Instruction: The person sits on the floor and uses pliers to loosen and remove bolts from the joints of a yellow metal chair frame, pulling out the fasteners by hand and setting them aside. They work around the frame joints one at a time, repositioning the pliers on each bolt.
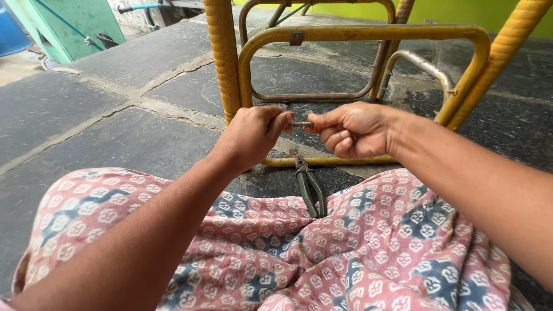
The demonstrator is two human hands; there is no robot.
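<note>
Left hand: grip clamped on one end of a small bolt.
Right hand: grip pinched on the bolt's other end.
Bolt: level between both hands, before the yellow frame.
Pliers: on floor, touching patterned cloth.

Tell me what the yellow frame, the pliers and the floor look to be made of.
Yellow frame: metal tube, chipped yellow paint, rust showing through.
Pliers: dull steel head, handles apparently sleeved in green plastic.
Floor: dark, matte stone slabs, likely, with pale filled joints.
</note>
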